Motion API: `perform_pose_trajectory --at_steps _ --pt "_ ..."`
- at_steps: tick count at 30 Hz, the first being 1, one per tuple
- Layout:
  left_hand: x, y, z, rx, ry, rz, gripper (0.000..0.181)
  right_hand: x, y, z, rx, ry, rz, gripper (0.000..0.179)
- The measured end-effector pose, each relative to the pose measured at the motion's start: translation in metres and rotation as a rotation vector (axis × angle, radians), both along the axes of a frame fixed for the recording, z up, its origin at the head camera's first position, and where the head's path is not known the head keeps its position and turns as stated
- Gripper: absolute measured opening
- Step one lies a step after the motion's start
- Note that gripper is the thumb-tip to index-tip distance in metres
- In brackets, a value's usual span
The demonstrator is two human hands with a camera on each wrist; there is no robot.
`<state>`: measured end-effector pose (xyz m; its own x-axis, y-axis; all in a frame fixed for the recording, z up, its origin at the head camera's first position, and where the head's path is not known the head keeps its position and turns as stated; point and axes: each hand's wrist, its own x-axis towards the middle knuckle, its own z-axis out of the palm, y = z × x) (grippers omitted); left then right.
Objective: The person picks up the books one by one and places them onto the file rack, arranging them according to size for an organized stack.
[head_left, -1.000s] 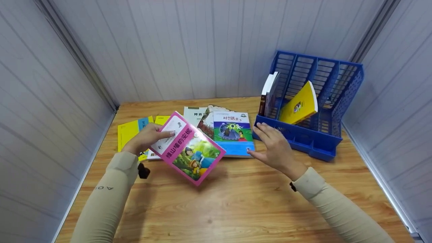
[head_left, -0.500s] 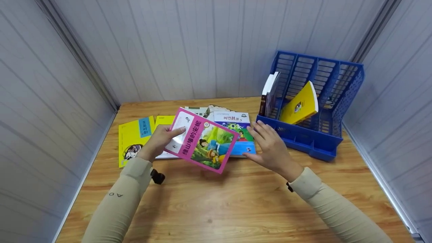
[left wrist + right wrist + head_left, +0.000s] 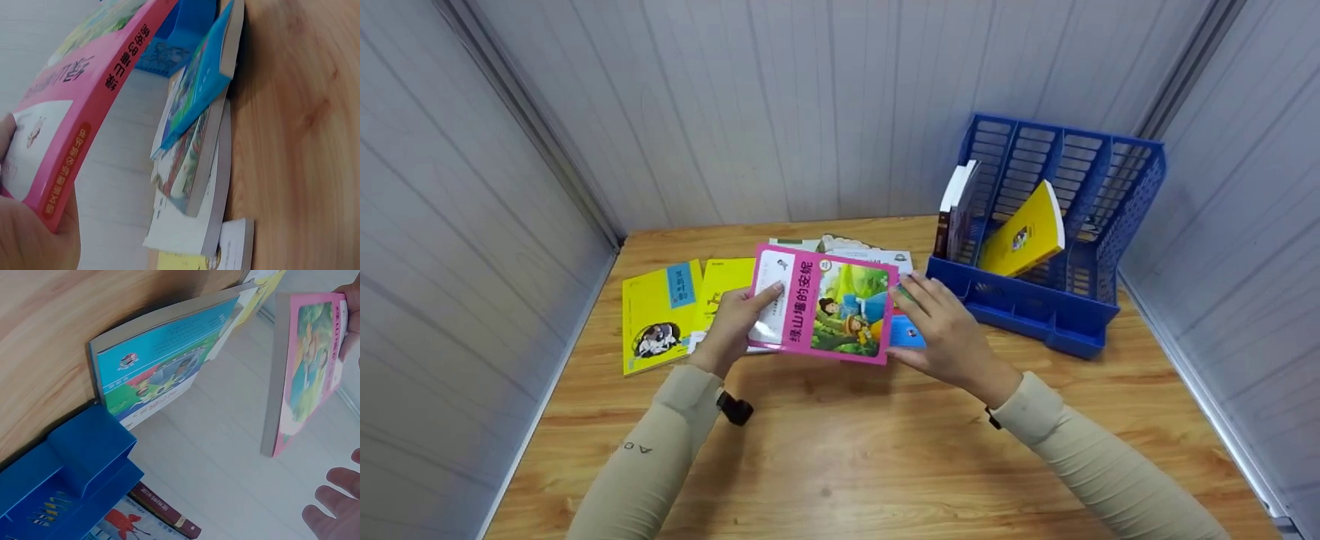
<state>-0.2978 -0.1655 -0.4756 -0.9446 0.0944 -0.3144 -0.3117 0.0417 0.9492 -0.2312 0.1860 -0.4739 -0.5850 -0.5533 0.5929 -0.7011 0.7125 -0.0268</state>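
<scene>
My left hand (image 3: 733, 322) grips a pink book (image 3: 802, 300) by its left end, thumb on the cover and fingers beneath. The book is raised off the table, its cover showing an illustration of two figures among greenery. In the left wrist view the pink spine (image 3: 95, 112) faces the camera. Beside the book's right edge is my right hand (image 3: 952, 334), its fingers (image 3: 332, 500) extended and apart from the book in the right wrist view. A blue-and-green book (image 3: 163, 371) lies below, partly hidden from the head camera by the pink book.
A blue file rack (image 3: 1020, 307) stands at the right, with a leaning yellow book (image 3: 1024, 232) and upright books (image 3: 952, 210) in its compartments. On the wooden table (image 3: 825, 450), a yellow book (image 3: 660, 315) and several others lie along the back. Panelled walls enclose three sides.
My left hand has carried the pink book rightward and turned it nearly level. My right hand has shifted slightly left, closer to the book's edge.
</scene>
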Motion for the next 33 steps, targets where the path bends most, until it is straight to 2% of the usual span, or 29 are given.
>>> perform_pose_trajectory --at_steps 7,12,22,27,33 --pt "0.006 0.021 -0.004 0.113 -0.003 0.077 0.048 0.000 -0.009 -0.002 0.040 0.027 -0.001 0.093" --pt "0.009 0.038 -0.005 0.170 0.004 0.122 0.042 0.002 -0.014 -0.003 0.066 -0.006 -0.006 0.093" --pt "0.015 0.067 -0.006 0.210 -0.008 0.174 0.040 0.004 -0.024 -0.008 0.108 -0.088 -0.016 0.094" --pt "0.019 0.081 -0.006 0.239 -0.005 0.207 0.039 0.006 -0.030 -0.010 0.141 -0.080 -0.035 0.089" --pt "0.027 0.095 -0.007 0.261 0.004 0.214 0.039 0.008 -0.036 -0.014 0.189 -0.072 -0.089 0.078"
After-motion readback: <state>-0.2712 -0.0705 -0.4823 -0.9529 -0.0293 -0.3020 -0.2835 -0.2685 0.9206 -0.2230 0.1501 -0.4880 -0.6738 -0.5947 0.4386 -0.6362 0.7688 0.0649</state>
